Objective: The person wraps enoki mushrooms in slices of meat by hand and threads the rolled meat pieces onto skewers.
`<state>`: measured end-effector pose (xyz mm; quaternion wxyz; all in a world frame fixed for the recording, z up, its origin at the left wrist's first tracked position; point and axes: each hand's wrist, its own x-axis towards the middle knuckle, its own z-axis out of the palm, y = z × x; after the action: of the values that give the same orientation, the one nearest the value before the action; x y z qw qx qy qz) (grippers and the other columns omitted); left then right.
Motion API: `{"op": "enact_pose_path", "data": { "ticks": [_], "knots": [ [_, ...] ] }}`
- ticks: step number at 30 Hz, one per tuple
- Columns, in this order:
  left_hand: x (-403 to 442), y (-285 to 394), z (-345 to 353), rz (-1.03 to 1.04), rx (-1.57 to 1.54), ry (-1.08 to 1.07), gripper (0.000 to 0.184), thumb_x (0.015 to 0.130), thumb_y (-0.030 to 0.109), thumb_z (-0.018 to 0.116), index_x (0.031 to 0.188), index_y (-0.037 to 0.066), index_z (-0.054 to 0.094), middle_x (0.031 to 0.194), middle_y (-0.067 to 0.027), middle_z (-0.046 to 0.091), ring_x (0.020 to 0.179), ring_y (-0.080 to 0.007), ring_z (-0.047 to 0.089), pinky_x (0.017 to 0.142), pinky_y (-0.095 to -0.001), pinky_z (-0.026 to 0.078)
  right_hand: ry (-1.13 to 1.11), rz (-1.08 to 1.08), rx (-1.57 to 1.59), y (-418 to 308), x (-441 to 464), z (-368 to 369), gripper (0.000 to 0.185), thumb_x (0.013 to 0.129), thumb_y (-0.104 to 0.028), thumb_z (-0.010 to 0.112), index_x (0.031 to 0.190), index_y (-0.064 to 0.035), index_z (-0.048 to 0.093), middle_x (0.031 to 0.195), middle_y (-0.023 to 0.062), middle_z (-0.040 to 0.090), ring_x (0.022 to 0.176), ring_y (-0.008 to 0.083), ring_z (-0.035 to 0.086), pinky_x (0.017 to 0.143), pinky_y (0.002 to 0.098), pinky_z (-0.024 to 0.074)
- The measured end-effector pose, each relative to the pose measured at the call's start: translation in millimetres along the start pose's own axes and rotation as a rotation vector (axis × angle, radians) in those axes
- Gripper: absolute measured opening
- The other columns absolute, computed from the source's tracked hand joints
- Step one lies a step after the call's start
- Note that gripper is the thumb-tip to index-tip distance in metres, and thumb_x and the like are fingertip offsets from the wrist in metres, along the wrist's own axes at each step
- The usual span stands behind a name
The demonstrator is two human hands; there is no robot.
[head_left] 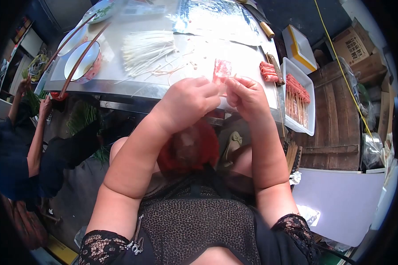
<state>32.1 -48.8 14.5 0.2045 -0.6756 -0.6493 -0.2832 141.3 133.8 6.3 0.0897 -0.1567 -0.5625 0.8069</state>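
Both hands meet at the table's front edge, over a thin slice of red and white meat (pixel 222 70) lying on the white tabletop. My left hand (pixel 190 101) has its fingers curled together at the slice's near end; what they pinch is hidden. My right hand (pixel 245 95) pinches the near right corner of the meat between thumb and forefinger. Left of the hands lies a spread bunch of white enoki mushrooms (pixel 146 51). To the right are several red meat rolls (pixel 268 71) beside a knife (pixel 275 68).
A white tray (pixel 311 101) of skewered meat rolls stands right of the table. At the left are a bowl (pixel 82 62) and long chopsticks (pixel 82 59). Foil (pixel 212 17) covers the far side. A red tub (pixel 188 148) sits below my arms. Another person (pixel 26 145) handles greens at far left.
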Motion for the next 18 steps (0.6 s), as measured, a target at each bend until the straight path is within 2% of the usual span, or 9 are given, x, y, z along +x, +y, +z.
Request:
{"op": "enact_pose_path", "data": {
  "ticks": [6,8,9,11,12,14,15,16,18],
  "knots": [
    [-4,-1,-10,-0.021,-0.196,0.012,0.009,0.075,0.008,0.068,0.081,0.011,0.062,0.085,-0.0024,0.061,0.077,-0.0206,0.063,0.069,-0.0313,0.052,0.005,-0.105,0.052,-4,-7,7,0.019,0.093,-0.012,0.068,0.1,0.0057,0.069,0.07,0.0014,0.058,0.056,0.0075,0.047,0.051,0.0218,0.0364],
    [-5,0,-19,-0.349,-0.702,-0.091,0.006,0.083,0.008,0.07,0.087,0.007,0.065,0.086,-0.0045,0.064,0.078,-0.0173,0.063,0.073,-0.0285,0.051,0.01,-0.17,0.119,-6,-8,5,0.019,0.093,-0.011,0.068,0.1,0.0065,0.069,0.07,0.0016,0.058,0.057,0.0079,0.047,0.051,0.0224,0.0365],
    [-7,-2,-22,-0.348,-0.703,-0.093,0.006,0.083,0.008,0.07,0.087,0.007,0.065,0.086,-0.0045,0.064,0.078,-0.0173,0.063,0.073,-0.0285,0.051,-0.013,-0.198,0.132,-10,-8,4,0.019,0.093,-0.009,0.067,0.101,0.0074,0.069,0.07,0.0017,0.058,0.056,0.0082,0.047,0.051,0.0229,0.0364],
    [-8,-9,-28,-0.647,-0.956,-0.1,0.012,0.091,0.015,0.069,0.093,0.003,0.066,0.091,-0.0055,0.066,0.085,-0.0135,0.062,0.079,-0.0272,0.05,-0.088,-0.223,0.109,-14,-11,0,0.018,0.093,-0.009,0.067,0.1,0.0072,0.069,0.072,0.0024,0.061,0.058,0.0073,0.049,0.052,0.0223,0.0381],
    [-9,-12,-25,-0.643,-0.948,-0.094,0.012,0.091,0.015,0.069,0.093,0.003,0.066,0.091,-0.0055,0.066,0.085,-0.0135,0.062,0.079,-0.0272,0.05,-0.097,-0.23,0.108,-14,-13,2,0.018,0.093,-0.009,0.067,0.1,0.0072,0.069,0.072,0.0024,0.061,0.058,0.0073,0.049,0.052,0.0223,0.0381],
    [-11,-21,-10,-0.553,-0.936,0.09,0.014,0.095,0.015,0.066,0.096,0.001,0.066,0.097,-0.0039,0.068,0.092,-0.012,0.062,0.084,-0.0275,0.048,-0.091,-0.253,-0.252,-14,-18,8,0.016,0.093,-0.009,0.067,0.098,0.0051,0.072,0.078,0.0034,0.066,0.061,0.0057,0.052,0.055,0.0208,0.0414],
    [-10,-18,-6,-0.569,-1.074,0.11,0.025,0.101,0.02,0.058,0.112,-0.001,0.064,0.109,-0.0059,0.067,0.101,-0.0127,0.061,0.093,-0.0278,0.046,-0.118,-0.319,-0.301,-13,-18,12,0.013,0.091,-0.009,0.069,0.097,0.0024,0.073,0.084,0.0038,0.069,0.063,0.0044,0.055,0.057,0.0194,0.0442],
    [-7,-12,-1,-0.56,-1.067,0.111,0.025,0.101,0.02,0.058,0.112,-0.001,0.064,0.109,-0.0059,0.067,0.101,-0.0127,0.061,0.093,-0.0278,0.046,-0.074,-0.327,-0.443,-14,-21,16,0.013,0.091,-0.009,0.069,0.096,0.0022,0.073,0.085,0.0033,0.07,0.066,0.0051,0.057,0.059,0.0219,0.0467],
    [0,0,8,-0.642,-1.402,0.188,0.037,0.105,0.025,0.049,0.129,-0.003,0.057,0.12,-0.008,0.064,0.111,-0.0135,0.058,0.1,-0.0291,0.044,-0.047,-0.483,-0.529,-12,-19,23,0.012,0.089,-0.009,0.071,0.095,0.0015,0.073,0.085,0.0057,0.071,0.067,0.0085,0.059,0.059,0.0257,0.0484]
  ]
}}
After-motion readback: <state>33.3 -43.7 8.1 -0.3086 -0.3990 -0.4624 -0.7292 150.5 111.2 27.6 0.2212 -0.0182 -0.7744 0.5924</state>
